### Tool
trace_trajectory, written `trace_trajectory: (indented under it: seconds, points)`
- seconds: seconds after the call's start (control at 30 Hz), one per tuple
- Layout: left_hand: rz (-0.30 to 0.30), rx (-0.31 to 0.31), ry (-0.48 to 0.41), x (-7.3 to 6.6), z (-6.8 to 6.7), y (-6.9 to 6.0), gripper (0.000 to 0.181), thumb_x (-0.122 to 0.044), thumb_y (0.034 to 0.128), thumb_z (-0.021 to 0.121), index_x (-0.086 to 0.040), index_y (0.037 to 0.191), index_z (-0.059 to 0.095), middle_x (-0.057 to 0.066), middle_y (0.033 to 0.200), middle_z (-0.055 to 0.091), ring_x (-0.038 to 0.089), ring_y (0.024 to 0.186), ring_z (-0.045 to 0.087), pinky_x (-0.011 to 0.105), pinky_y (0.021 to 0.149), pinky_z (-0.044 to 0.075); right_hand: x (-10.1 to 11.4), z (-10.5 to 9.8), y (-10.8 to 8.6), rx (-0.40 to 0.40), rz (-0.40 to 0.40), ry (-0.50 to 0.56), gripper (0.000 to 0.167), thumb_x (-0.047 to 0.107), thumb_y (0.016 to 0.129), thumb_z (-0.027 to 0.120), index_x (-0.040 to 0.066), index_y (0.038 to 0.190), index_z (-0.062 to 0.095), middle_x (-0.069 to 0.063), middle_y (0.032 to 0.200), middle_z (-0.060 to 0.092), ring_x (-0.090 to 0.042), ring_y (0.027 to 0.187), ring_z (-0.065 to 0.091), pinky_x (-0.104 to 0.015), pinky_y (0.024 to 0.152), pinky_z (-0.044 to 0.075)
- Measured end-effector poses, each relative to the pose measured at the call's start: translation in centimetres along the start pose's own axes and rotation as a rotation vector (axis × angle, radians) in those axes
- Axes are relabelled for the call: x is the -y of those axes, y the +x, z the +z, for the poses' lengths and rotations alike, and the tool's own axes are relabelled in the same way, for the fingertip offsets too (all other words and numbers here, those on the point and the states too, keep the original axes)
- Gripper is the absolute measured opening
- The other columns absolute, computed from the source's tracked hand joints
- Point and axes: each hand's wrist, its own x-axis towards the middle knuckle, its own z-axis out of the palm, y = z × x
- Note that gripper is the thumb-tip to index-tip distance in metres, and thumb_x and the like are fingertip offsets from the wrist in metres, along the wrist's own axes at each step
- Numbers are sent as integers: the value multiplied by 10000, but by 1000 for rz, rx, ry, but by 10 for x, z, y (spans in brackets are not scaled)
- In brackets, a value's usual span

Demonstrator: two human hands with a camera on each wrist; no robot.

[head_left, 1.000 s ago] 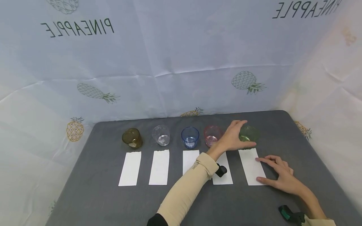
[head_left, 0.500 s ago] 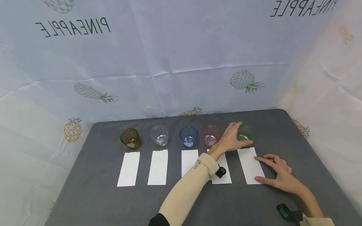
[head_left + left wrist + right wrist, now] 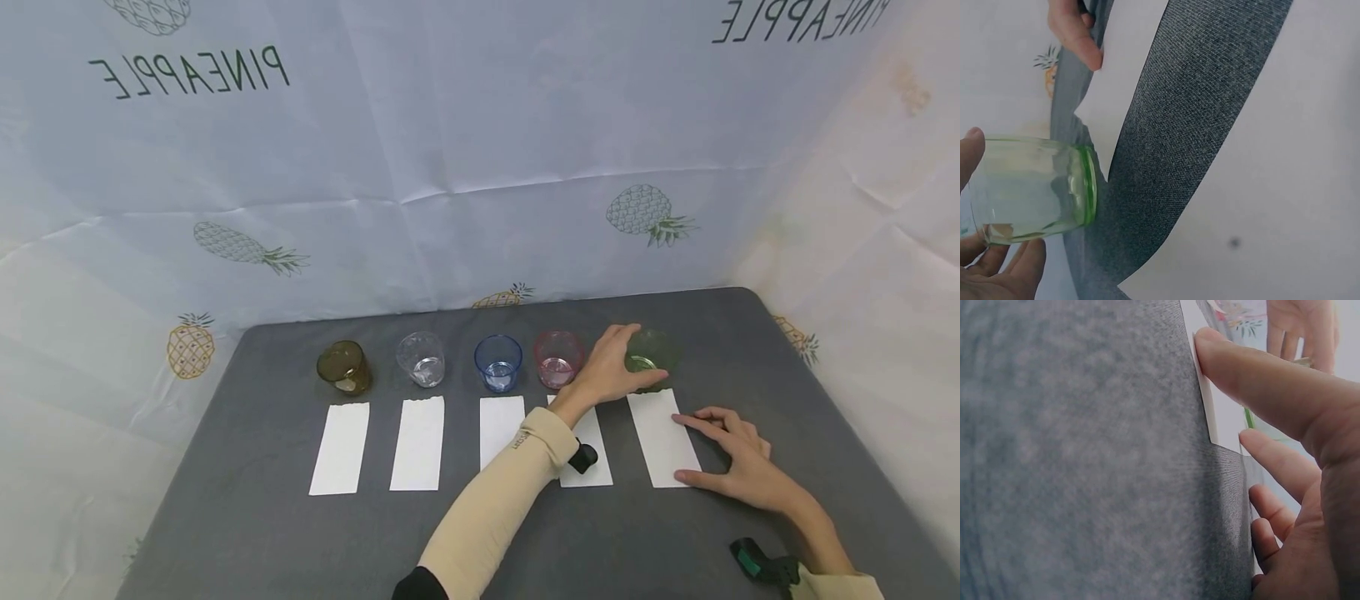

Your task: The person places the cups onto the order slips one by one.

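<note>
At the right end of a row of glasses, my left hand (image 3: 611, 367) has thumb and fingers around the green glass (image 3: 651, 360). Seen from the left wrist, the green glass (image 3: 1035, 187) lies between the thumb and fingers of that hand (image 3: 1007, 272). Just in front of the glass is a white paper strip (image 3: 662, 446). My right hand (image 3: 753, 471) touches its right side with spread thumb and index finger. The right wrist view has the right hand (image 3: 1335, 481) at the edge of the paper (image 3: 1224, 419), other fingers loosely bent.
Brown (image 3: 345, 367), clear (image 3: 422, 360), blue (image 3: 498, 364) and pink (image 3: 558, 358) glasses stand leftward on the grey table (image 3: 255, 467). Before each lies a white strip, such as the leftmost (image 3: 340, 450). My left sleeve crosses over the strips. A pineapple-print cloth (image 3: 450, 125) hangs behind.
The head view has shifted slightly, moving everything a little to the left in it. Both hands keep their places at the green glass and the paper strip.
</note>
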Motion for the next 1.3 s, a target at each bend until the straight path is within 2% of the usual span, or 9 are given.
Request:
trace_trajectory:
  seconds: [0.53,0.77,1.03,1.3]
  points:
    - [78,-25,-38,-13,-15,-13,828,-427,912,751,-150,1588,363,57,1595,418,183,1455,454,289,1150,454,1,0,1,-4,-9,-6,805,281,719,925,148,1431,576,-168,1334,416,-391,1159,330,-588,775,183]
    - [109,-51,-17,-16,-18,-20,826,-442,898,762,-155,1576,389,47,1572,449,175,1429,479,274,1132,464,0,0,0,-2,-7,8,802,272,715,926,145,1427,578,-172,1339,409,-391,1162,321,-600,781,179]
    - [134,-78,-55,-19,-21,-28,831,-455,873,786,-171,1563,420,25,1544,480,115,1222,557,176,961,504,0,0,0,2,-3,4,795,277,723,923,152,1429,578,-168,1346,404,-386,1158,325,-582,769,181]
    - [148,-108,-61,-21,-24,-37,817,-456,856,803,-185,1544,454,11,1515,514,81,1123,573,132,876,485,0,-1,0,5,3,14,797,272,723,923,158,1431,575,-170,1352,398,-398,1166,316,-588,781,174]
